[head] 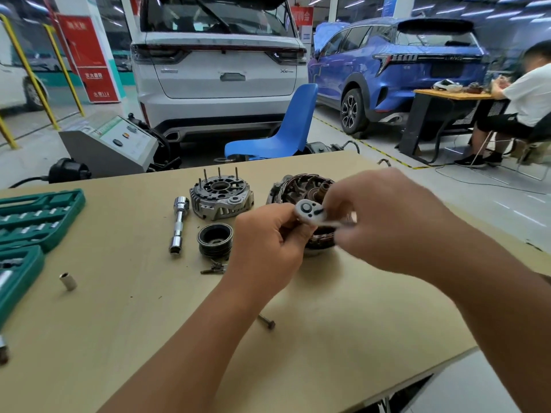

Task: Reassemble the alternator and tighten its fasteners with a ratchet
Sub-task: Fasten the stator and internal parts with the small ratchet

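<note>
Above the tabletop's far middle, left hand [268, 242] and right hand [384, 222] pinch the ratchet [310, 214] by head and handle. Alternator housing [222, 195], stator half [301, 189] and pulley [215, 240] lie apart; fitting a socket seems next.

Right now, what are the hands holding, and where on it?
The ratchet: left hand pinches under its head, right hand grips the handle.

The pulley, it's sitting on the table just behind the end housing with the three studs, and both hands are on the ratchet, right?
Not quite. In the head view the pulley sits in front of the end housing, nearer the camera. Both the left hand and right hand do hold the ratchet.
</note>
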`<state>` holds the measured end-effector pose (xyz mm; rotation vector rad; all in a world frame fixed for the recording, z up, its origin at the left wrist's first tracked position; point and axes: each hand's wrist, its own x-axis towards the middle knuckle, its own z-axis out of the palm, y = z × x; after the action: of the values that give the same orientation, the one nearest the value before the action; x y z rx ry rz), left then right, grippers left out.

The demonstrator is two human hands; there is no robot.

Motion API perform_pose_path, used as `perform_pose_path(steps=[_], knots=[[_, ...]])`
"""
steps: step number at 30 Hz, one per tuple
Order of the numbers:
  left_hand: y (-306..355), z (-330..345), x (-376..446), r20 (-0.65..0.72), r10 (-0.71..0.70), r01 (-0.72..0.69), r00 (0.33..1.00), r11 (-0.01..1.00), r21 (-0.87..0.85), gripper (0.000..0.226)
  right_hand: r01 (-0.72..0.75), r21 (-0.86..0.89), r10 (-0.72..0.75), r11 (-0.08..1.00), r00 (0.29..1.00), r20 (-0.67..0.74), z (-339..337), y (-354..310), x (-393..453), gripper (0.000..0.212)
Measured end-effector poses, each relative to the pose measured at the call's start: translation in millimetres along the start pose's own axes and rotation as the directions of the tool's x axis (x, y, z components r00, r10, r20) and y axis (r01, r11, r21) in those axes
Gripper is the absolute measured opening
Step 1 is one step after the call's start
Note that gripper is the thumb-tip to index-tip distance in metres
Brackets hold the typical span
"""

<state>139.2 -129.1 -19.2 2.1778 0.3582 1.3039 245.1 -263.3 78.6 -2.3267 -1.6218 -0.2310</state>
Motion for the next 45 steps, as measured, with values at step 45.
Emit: perform_pose_path(steps=[45], knots=[[3.2,-6.1,-3.8,-0.014,0.053,-0.051,0.999,0.993,0.107,0.005,0.109,-0.015,-0.107,0.994,0.991,0.081,0.0,-6.8,-2.6,0.01]])
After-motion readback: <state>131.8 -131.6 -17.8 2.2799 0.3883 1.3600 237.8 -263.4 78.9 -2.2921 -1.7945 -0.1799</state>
